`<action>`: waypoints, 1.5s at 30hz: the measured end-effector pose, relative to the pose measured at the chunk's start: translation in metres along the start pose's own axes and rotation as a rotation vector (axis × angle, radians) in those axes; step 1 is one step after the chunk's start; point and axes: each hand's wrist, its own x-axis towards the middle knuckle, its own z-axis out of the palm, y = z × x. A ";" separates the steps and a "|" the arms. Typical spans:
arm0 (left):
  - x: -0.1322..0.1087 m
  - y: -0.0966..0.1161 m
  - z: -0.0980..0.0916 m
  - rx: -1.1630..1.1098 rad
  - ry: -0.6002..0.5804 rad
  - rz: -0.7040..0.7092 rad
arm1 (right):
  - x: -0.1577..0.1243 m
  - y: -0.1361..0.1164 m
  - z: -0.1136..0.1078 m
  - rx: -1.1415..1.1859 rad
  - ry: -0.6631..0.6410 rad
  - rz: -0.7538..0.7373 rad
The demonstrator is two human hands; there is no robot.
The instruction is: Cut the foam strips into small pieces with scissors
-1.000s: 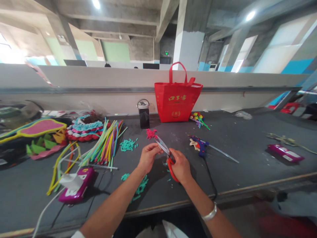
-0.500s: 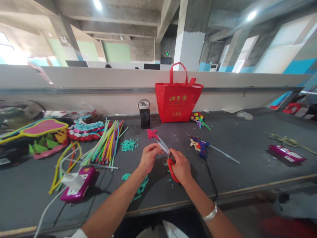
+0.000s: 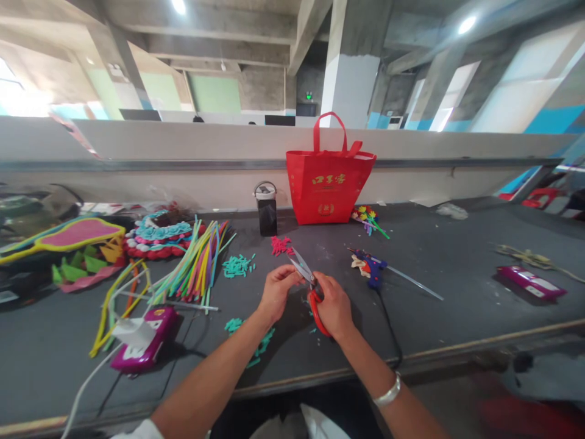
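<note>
My right hand (image 3: 334, 305) is wrapped round the red handles of a pair of scissors (image 3: 316, 305), whose blades point up and to the left, slightly parted. Close to the blades, my left hand (image 3: 280, 291) is closed in a pinch; what its fingertips hold is too small to make out. Short teal pieces (image 3: 260, 350) lie in a pile partly hidden under my left forearm. Another teal pile (image 3: 237, 266) sits further back, and short pink-red pieces (image 3: 281, 246) are heaped just beyond the blade tips. Tiny teal scraps are scattered below the scissors.
Colourful pipe cleaners (image 3: 201, 262) lie in a bundle at left, near a purple power strip (image 3: 145, 341). A black bottle (image 3: 267, 213) and red bag (image 3: 329, 189) stand behind. To the right lie a blue glue gun (image 3: 373, 273) with its cord and another purple power strip (image 3: 530, 282).
Both hands and the scissors stay almost in place. The scissor blades look slightly more parted than before, and the whole view has shifted very little.
</note>
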 end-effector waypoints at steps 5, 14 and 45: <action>-0.001 0.001 0.000 0.001 -0.006 0.006 | 0.000 -0.002 -0.001 0.030 0.009 -0.015; -0.001 -0.001 0.000 0.010 -0.015 0.023 | 0.001 -0.006 -0.003 0.041 -0.001 -0.016; -0.009 0.006 0.007 0.070 0.003 0.021 | -0.002 -0.010 -0.004 0.146 -0.030 0.027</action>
